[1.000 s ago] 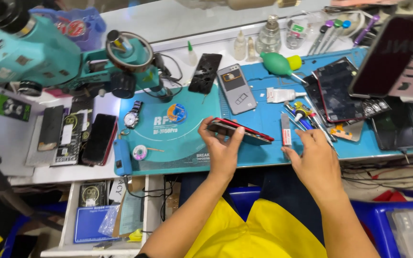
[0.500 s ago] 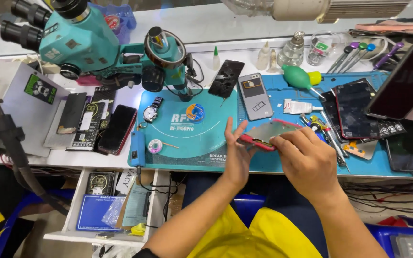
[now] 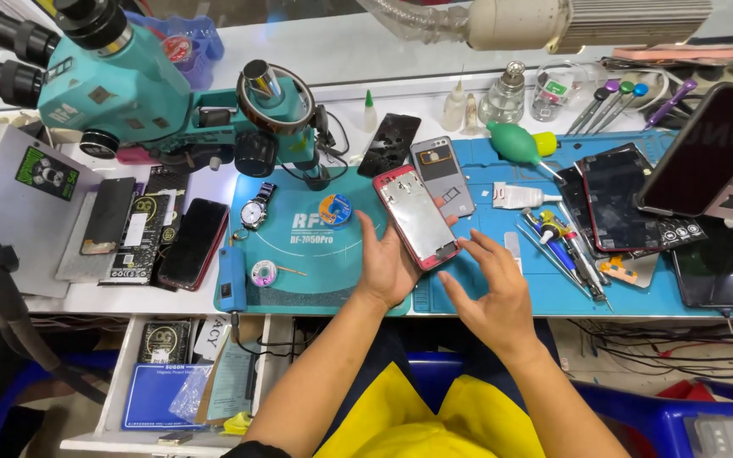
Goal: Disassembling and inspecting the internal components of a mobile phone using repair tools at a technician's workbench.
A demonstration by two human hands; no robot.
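A: While the left hand [image 3: 388, 267] props the red-framed phone housing [image 3: 417, 216] at centre frame, thumb and fingers curled under its lower edge, the right hand [image 3: 494, 297] hovers just right of it, fingers spread, touching nothing that I can see.

B: Housing position?

A: Tilted, inner side up, over the seam between the round teal mat [image 3: 299, 254] and the blue work mat [image 3: 502, 280]. Judgement: best to keep the frame supported from beneath and bring the right fingertips in along the edge, not onto the bare middle plate.

B: Counts?

A: One teal stereo microscope [image 3: 120, 93], upper left. One wristwatch [image 3: 254, 208]. One green air blower [image 3: 515, 142], upper centre. Two loose phone parts above the housing: a dark back panel [image 3: 389, 144] and a grey one [image 3: 441, 174]. Three dark phones or screens left of the mat, a stack of dark screens at right; exact number there unclear. Precision screwdrivers [image 3: 566, 246] lie bundled, too overlapped to count.
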